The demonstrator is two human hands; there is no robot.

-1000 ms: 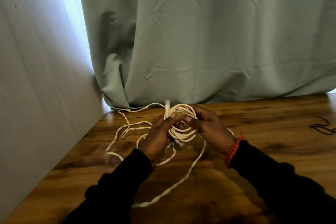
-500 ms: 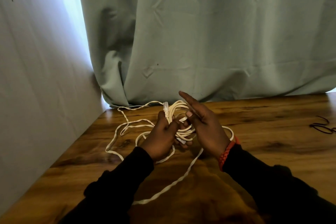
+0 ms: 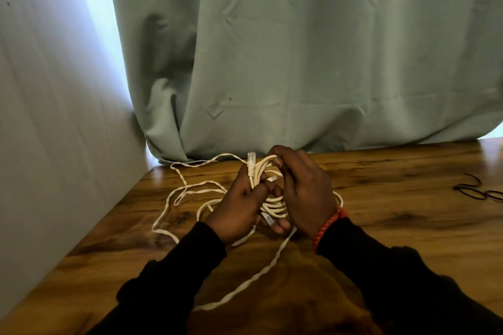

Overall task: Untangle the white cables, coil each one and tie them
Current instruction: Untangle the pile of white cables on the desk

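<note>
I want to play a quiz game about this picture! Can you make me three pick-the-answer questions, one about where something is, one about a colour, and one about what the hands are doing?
1. Where do the black ties lie?
A. on the table's far right
B. under the curtain
C. on the left sleeve

2. What colour is the wristband?
A. blue
B. red-orange
C. green

3. What are the left hand and right hand doing?
A. lying flat
B. gripping the coiled white cable
C. pointing upward

Answers: 1 A, they sit near the table's right edge. 2 B, it shows red-orange on the right wrist. 3 B, fingers curl round the loops.
</note>
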